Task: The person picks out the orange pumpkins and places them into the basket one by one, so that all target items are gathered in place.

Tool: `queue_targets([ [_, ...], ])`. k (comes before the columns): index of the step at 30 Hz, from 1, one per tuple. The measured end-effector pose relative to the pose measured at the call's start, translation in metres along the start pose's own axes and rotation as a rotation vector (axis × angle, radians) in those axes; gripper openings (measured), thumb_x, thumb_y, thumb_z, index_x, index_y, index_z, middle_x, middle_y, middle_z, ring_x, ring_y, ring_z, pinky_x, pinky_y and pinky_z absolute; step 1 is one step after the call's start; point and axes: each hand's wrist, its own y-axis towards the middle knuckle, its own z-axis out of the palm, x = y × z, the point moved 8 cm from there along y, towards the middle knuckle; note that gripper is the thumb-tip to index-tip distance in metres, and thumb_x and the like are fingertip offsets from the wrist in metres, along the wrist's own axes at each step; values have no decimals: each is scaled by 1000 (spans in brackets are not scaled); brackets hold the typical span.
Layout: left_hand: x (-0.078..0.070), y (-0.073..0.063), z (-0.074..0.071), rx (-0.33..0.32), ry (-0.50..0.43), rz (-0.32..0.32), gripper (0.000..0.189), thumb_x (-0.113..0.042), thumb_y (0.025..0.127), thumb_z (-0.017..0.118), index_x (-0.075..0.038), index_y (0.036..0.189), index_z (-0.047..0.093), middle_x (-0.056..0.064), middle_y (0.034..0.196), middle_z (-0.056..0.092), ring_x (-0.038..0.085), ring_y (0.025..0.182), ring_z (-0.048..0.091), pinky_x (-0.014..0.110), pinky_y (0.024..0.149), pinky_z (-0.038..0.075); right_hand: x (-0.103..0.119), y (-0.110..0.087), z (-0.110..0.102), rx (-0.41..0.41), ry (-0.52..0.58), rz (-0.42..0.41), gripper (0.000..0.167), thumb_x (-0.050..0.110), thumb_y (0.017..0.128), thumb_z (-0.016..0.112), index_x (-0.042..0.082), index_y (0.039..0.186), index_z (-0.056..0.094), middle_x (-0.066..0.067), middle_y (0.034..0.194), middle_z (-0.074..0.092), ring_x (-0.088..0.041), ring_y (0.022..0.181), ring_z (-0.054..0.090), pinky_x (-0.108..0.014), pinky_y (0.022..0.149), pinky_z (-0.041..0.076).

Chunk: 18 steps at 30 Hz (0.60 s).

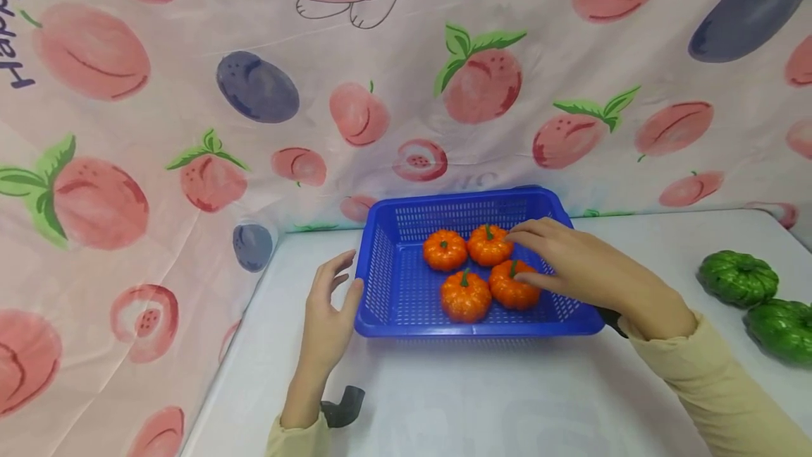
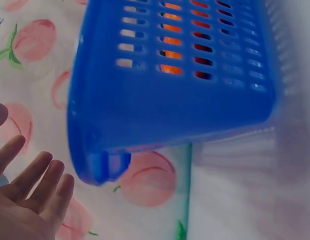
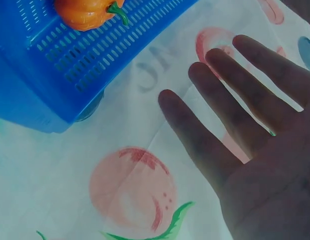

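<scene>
A blue plastic basket (image 1: 476, 330) with slotted walls stands on the white table, holding several small orange pumpkins (image 1: 466, 299) with green stems. My left hand (image 1: 328, 323) is beside the basket's left wall, fingers loosely bent and holding nothing. In the left wrist view, a gap shows between the left hand (image 2: 32, 200) and the basket (image 2: 160, 110). Over the basket's right side hovers my right hand (image 1: 574, 263), its thumb overlapping the nearest right pumpkin in the head view. The right wrist view shows the right hand (image 3: 260, 135) with its fingers spread and nothing in them.
Two glossy green pumpkins (image 1: 739, 278) lie on the table to the right. Behind and to the left hangs a pink cloth (image 1: 380, 41) printed with fruit. A black strap end (image 1: 344, 407) sticks out at my left wrist.
</scene>
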Motion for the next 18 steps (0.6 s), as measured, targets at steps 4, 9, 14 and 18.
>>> queue_targets([
  [4,-10,3,4,25,15,20,40,-10,98,60,-7,138,54,10,136,56,19,131,49,34,108,42,-3,-5,-4,-31,-12,14,57,32,88,75,2,134,59,-16,135,58,-37,128,51,-57,101,46],
  [9,-21,6,11,76,85,28,41,-13,98,60,-12,138,54,5,139,54,20,131,49,45,108,42,-5,-13,-9,-84,-23,12,57,30,88,76,3,134,58,-15,136,57,-37,128,51,-58,101,45],
  [14,-28,6,17,121,175,44,43,-17,98,60,-18,140,52,1,142,50,20,136,44,47,113,37,-6,-22,-12,-131,-20,23,62,31,88,76,3,139,54,-17,139,53,-40,129,49,-61,101,44],
  [18,-34,5,22,151,269,60,45,-22,98,60,-21,142,51,1,145,48,20,138,41,48,115,35,-6,-29,-14,-198,-23,4,70,33,86,78,2,142,50,-18,142,50,-40,131,47,-61,101,43],
])
